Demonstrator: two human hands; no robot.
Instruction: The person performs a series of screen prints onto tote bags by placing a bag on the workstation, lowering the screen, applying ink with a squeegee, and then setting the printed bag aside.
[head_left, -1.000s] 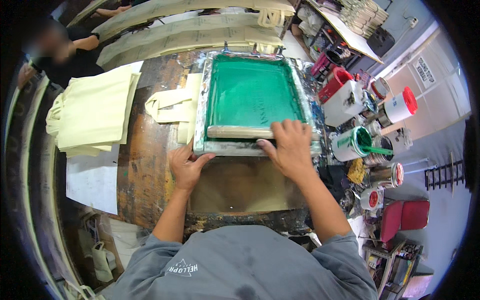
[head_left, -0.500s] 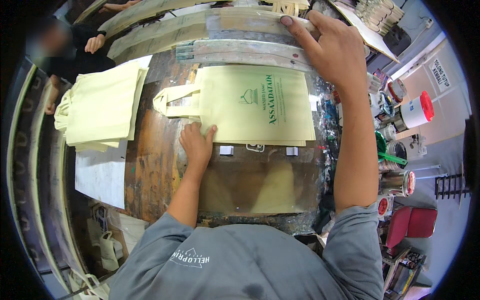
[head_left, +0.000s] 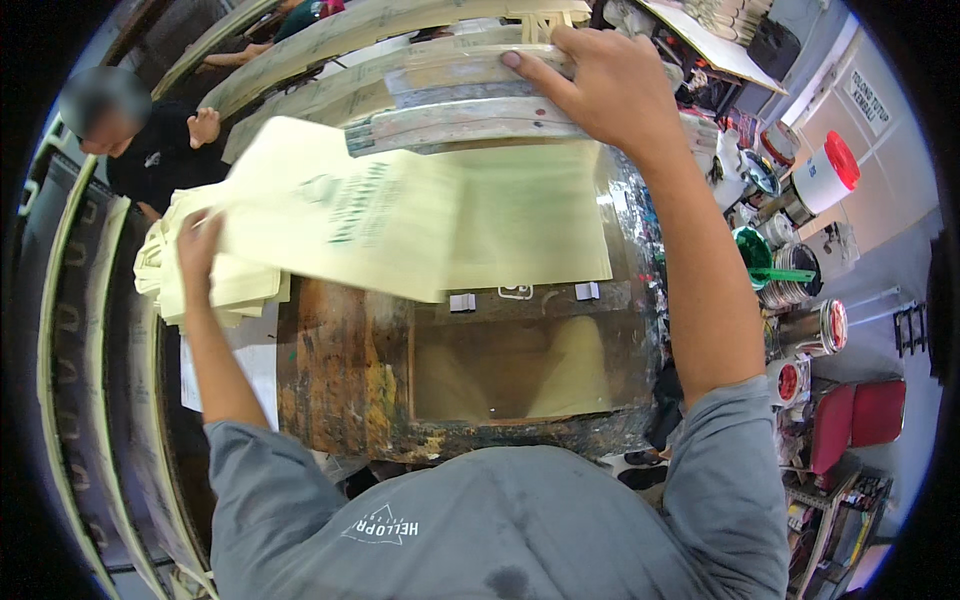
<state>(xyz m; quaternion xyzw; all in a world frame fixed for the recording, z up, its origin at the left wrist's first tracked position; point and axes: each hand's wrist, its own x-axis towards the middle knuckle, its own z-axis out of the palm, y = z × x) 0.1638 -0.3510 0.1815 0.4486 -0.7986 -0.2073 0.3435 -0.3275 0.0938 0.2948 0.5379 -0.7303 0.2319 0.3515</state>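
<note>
Your left hand [head_left: 198,240] has its fingers closed on the edge of a printed cream tote bag [head_left: 335,205], which is blurred in mid-air, level with those fingers and over the stack of cream bags [head_left: 205,285] just below them. Your right hand [head_left: 605,85] has its fingers curled over the raised screen frame [head_left: 450,120], held up. Beneath that frame another cream bag [head_left: 530,225] lies on the paint-stained surface [head_left: 340,385]. The print looks done; stacking remains. Half a second ago the bag lay flat on the surface; it is now lifted leftward.
</note>
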